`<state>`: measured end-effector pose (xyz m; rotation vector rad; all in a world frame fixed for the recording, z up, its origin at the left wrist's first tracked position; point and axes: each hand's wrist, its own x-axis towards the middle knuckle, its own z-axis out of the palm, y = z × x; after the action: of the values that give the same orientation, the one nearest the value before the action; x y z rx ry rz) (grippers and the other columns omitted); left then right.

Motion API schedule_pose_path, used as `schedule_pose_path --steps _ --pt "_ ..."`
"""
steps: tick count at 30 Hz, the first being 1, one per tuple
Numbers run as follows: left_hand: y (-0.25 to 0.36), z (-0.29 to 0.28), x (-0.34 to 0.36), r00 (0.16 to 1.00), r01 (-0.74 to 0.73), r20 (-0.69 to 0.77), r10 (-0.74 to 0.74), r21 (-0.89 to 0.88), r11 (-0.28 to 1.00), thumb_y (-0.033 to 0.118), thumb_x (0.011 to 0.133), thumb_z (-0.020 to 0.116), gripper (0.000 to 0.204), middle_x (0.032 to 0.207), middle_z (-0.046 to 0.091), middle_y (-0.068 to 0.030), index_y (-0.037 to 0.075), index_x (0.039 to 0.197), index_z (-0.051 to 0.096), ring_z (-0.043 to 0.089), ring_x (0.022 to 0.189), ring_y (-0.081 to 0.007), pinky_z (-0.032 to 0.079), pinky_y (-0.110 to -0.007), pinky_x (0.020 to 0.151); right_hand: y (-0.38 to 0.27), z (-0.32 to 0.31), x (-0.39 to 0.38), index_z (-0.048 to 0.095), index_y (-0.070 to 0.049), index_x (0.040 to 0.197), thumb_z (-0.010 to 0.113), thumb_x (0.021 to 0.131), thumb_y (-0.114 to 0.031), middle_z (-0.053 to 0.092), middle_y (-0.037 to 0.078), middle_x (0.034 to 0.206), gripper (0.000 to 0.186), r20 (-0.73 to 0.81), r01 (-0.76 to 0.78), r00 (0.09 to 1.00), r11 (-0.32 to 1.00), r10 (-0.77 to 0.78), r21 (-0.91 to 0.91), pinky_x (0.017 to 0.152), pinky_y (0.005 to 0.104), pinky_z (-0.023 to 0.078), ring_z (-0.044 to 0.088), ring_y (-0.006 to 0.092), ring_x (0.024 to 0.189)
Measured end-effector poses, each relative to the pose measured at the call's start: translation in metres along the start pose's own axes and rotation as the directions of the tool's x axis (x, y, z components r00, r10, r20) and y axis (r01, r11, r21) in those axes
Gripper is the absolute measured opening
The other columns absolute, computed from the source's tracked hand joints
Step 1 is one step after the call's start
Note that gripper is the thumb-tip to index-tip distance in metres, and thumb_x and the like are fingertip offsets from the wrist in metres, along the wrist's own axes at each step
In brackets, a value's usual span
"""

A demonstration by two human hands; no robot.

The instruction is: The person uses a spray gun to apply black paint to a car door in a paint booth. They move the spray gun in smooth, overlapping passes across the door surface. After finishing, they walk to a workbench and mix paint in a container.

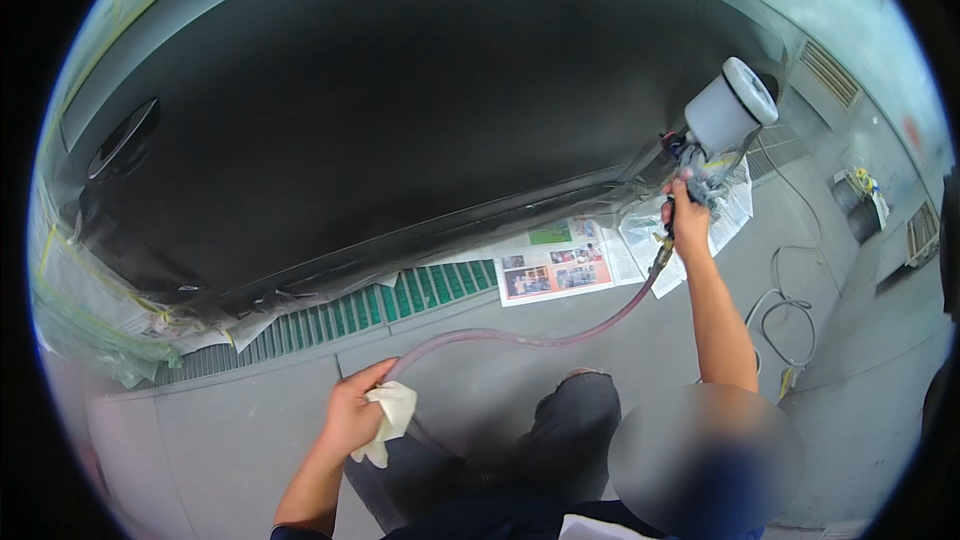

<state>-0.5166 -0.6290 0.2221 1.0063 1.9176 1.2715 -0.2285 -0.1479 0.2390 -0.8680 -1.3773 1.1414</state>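
My right hand (pixel 683 212) grips a spray gun (pixel 700 175) with a white cup (pixel 722 110) on top, held beside the lower right of a dark car panel (pixel 420 120). A translucent pinkish hose (pixel 530 340) runs from the gun's handle to my left hand (pixel 358 400), which is closed on it together with a pale crumpled cloth (pixel 392 410). The panel's edges are masked with plastic sheeting (pixel 100 330), and a dark handle (pixel 122 140) sits at its left end.
Newspaper sheets (pixel 550 270) lie under the panel beside a green floor grate (pixel 350 312). A coiled cable (pixel 785 325) lies at the right. Wall vents (pixel 828 73) and a dark cylinder (pixel 860 210) stand farther right. My legs show at the bottom.
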Motion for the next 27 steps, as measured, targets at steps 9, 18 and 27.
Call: schedule_pose_path --steps 9,18,27 --pt "0.05 0.078 0.023 0.99 -0.086 0.116 0.081 0.042 0.995 0.0 0.079 0.068 0.047 0.097 0.071 -0.0146 0.004 0.125 0.063 0.069 0.088 -0.0196 0.052 -0.029 0.08 0.029 -0.077 0.126 0.063 -0.003 0.094 0.063 0.096 -0.028 0.059 0.003 0.072 0.026 -0.389 0.127 0.892 0.954 -0.23 -0.273 0.045 0.0272 0.041 0.052 0.0094 0.052" --pt "0.008 -0.043 -0.041 0.979 0.037 -0.19 -0.074 -0.19 0.981 -0.004 0.082 0.065 0.041 0.09 0.067 -0.0015 0.002 0.123 0.065 0.06 0.081 -0.0086 0.051 -0.025 0.072 -0.055 0.114 -0.037 0.06 -0.003 0.097 0.06 0.098 -0.03 0.06 0.002 0.075 0.027 0.147 0.042 0.989 0.998 -0.035 -0.049 0.048 0.0237 0.04 0.053 0.0077 0.053" --pt "-0.083 -0.165 -0.173 0.858 -0.034 -0.478 -0.188 -0.418 0.908 -0.005 0.086 0.059 0.037 0.089 0.065 -0.0014 -0.003 0.122 0.063 0.06 0.077 -0.0095 0.05 -0.024 0.068 -0.106 0.364 -0.229 0.057 -0.005 0.112 0.068 0.094 -0.024 0.058 -0.002 0.08 0.029 0.66 0.022 0.745 0.992 -0.097 0.121 0.057 0.0222 0.044 0.052 0.0042 0.064"
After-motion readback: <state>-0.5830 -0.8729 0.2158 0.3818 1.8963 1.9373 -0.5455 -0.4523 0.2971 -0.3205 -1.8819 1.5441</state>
